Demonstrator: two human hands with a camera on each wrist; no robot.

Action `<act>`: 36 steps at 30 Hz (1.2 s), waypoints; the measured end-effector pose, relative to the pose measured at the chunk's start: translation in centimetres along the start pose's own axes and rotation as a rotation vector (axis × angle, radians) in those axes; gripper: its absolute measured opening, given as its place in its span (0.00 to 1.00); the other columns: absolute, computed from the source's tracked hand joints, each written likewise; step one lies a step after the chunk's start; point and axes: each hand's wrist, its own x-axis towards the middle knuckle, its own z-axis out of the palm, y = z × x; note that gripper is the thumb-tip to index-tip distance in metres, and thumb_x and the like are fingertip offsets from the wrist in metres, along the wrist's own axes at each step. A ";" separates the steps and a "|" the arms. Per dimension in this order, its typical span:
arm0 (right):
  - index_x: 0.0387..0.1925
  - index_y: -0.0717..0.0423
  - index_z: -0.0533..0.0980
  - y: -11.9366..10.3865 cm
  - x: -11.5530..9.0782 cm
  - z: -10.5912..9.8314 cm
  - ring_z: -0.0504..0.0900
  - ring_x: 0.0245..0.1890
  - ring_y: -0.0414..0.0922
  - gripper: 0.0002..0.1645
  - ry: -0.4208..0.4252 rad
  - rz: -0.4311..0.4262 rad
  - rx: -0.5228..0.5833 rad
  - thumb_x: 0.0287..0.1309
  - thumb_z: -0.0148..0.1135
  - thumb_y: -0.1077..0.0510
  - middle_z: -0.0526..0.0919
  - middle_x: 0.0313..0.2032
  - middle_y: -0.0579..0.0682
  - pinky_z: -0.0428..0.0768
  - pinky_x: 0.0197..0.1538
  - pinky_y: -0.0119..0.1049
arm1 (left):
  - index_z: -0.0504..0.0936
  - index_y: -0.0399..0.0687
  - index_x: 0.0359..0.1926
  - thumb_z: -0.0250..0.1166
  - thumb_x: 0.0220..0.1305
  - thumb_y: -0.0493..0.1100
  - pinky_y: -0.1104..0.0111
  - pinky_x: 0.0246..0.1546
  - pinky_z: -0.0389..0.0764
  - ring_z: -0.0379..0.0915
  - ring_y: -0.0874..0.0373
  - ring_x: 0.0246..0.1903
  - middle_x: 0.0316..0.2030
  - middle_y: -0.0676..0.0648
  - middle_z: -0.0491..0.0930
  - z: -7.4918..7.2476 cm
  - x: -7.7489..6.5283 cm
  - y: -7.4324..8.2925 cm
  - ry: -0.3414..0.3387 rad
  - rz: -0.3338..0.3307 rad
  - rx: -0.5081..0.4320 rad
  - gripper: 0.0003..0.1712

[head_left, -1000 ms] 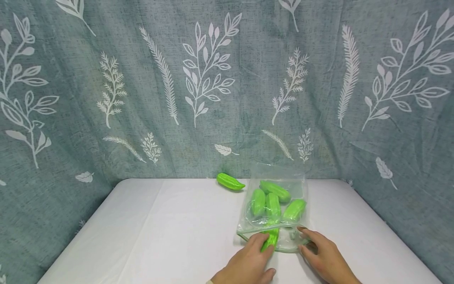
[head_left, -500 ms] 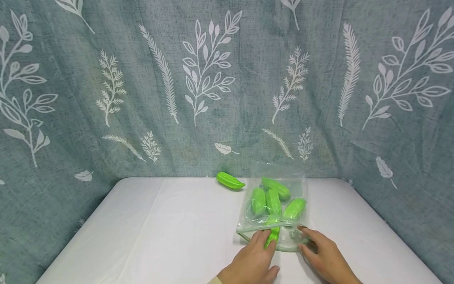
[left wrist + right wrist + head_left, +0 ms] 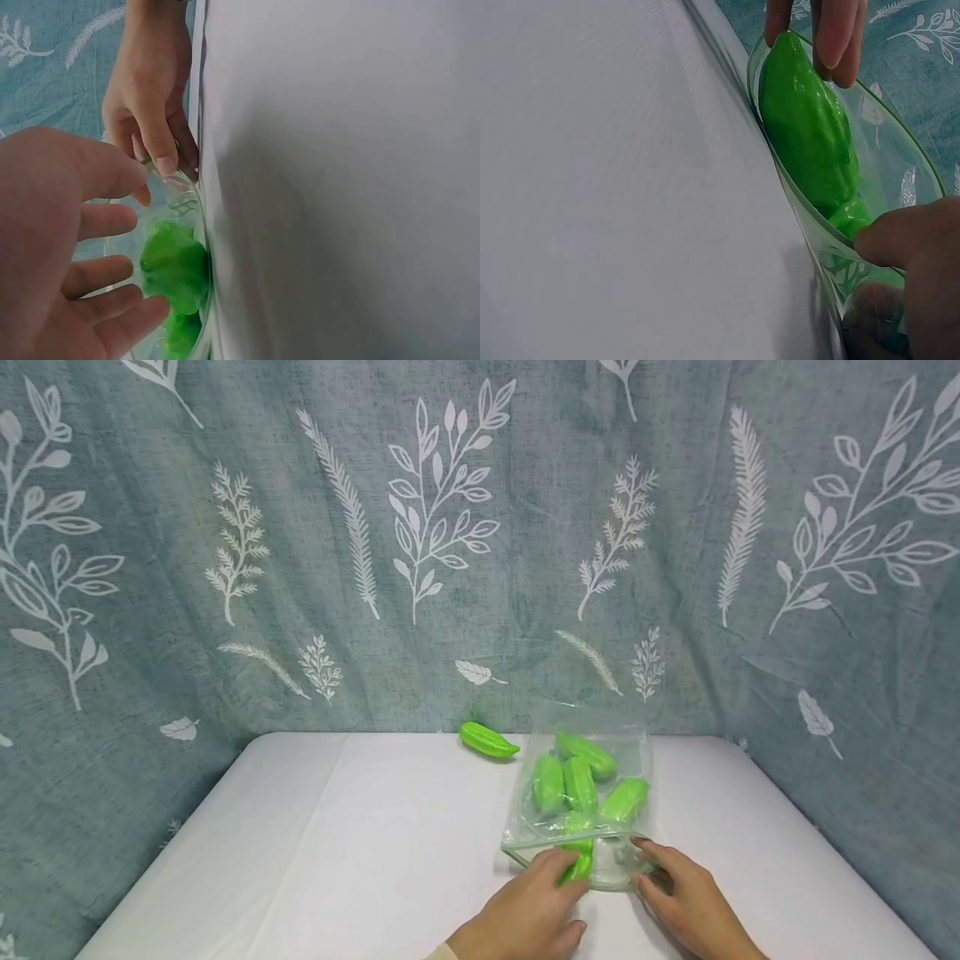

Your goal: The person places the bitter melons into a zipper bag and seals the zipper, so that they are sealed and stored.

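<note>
A clear zip bag lies on the table with its mouth toward me, holding several green bitter melons. One more bitter melon sits in the mouth, its pointed tip toward me. My left hand is at that tip; in the left wrist view its fingers are spread and fairly straight, not wrapped round the melon. My right hand holds the right side of the bag's opening, thumb at the rim and fingers partly hidden behind the plastic.
Another bitter melon lies outside the bag near the table's far edge. A white cloth covers the table. Behind it and at both sides hangs a grey-green curtain with white leaf prints.
My left hand went slightly forward, then drew back a little. The melons in the bag shifted a little toward the far end. My right hand has stayed at the rim.
</note>
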 end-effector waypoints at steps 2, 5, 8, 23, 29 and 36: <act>0.61 0.59 0.76 0.0 0.0 -0.1 0.78 0.59 0.54 0.28 -0.017 0.015 0.003 0.63 0.68 0.50 0.80 0.60 0.49 0.78 0.57 0.50 | 0.84 0.47 0.55 0.68 0.64 0.51 0.72 0.57 0.74 0.69 0.56 0.60 0.61 0.43 0.72 -0.2 -0.3 0.0 -0.012 0.010 -0.010 0.21; 0.61 0.58 0.76 0.1 0.0 -0.2 0.77 0.60 0.54 0.29 -0.031 0.031 0.005 0.64 0.68 0.49 0.79 0.60 0.49 0.78 0.57 0.50 | 0.84 0.49 0.55 0.68 0.65 0.52 0.73 0.52 0.77 0.70 0.57 0.60 0.60 0.44 0.72 -0.6 -0.6 0.2 -0.060 0.009 -0.029 0.21; 0.61 0.58 0.76 0.1 0.0 -0.3 0.77 0.60 0.54 0.29 -0.030 0.032 0.012 0.64 0.68 0.49 0.79 0.61 0.50 0.78 0.57 0.50 | 0.83 0.52 0.56 0.67 0.66 0.54 0.75 0.50 0.77 0.69 0.58 0.60 0.61 0.46 0.72 -0.9 -0.7 0.5 -0.126 0.008 -0.021 0.21; 0.63 0.57 0.75 0.1 0.0 -0.1 0.78 0.59 0.55 0.30 -0.020 0.023 0.021 0.64 0.67 0.48 0.80 0.60 0.51 0.80 0.55 0.48 | 0.85 0.55 0.53 0.66 0.65 0.61 0.69 0.52 0.79 0.67 0.49 0.65 0.65 0.42 0.69 -0.2 -0.7 0.9 -0.205 0.016 0.033 0.23; 0.63 0.58 0.75 0.1 0.2 0.0 0.78 0.59 0.54 0.29 -0.027 0.037 0.023 0.64 0.67 0.50 0.79 0.61 0.50 0.80 0.54 0.47 | 0.85 0.56 0.53 0.64 0.66 0.61 0.66 0.53 0.79 0.64 0.46 0.67 0.68 0.40 0.66 0.1 -0.5 0.9 -0.236 -0.010 0.034 0.22; 0.62 0.57 0.76 0.1 0.2 0.1 0.78 0.59 0.52 0.28 -0.009 0.025 0.023 0.64 0.68 0.50 0.79 0.61 0.48 0.81 0.53 0.44 | 0.86 0.53 0.49 0.67 0.64 0.58 0.67 0.55 0.78 0.64 0.47 0.67 0.68 0.39 0.66 0.4 0.0 0.6 -0.191 -0.008 0.033 0.19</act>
